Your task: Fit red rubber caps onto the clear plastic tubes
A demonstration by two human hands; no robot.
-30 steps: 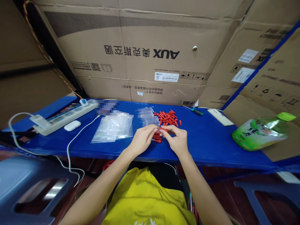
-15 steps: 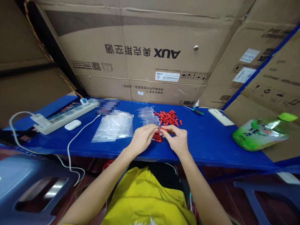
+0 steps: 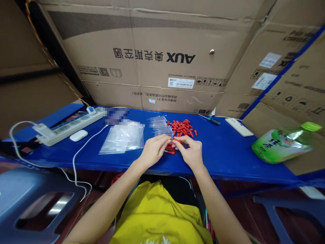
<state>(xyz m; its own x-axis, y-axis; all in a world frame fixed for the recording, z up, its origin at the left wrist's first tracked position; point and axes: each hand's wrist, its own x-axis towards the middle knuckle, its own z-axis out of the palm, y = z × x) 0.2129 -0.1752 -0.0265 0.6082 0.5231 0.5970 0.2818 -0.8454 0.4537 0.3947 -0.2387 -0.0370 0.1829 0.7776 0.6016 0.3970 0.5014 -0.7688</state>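
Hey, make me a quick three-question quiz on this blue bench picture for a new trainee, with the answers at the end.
1. Multiple choice: what colour is the small piece pinched in the right hand? A) green, B) red, C) white.
2. True or false: the loose red pieces lie to the right of the clear tubes.
3. Fill in the word: to the left of the clear tubes lie see-through plastic ____.

Key: 1. B, red. 2. True. 3. Plastic bags.
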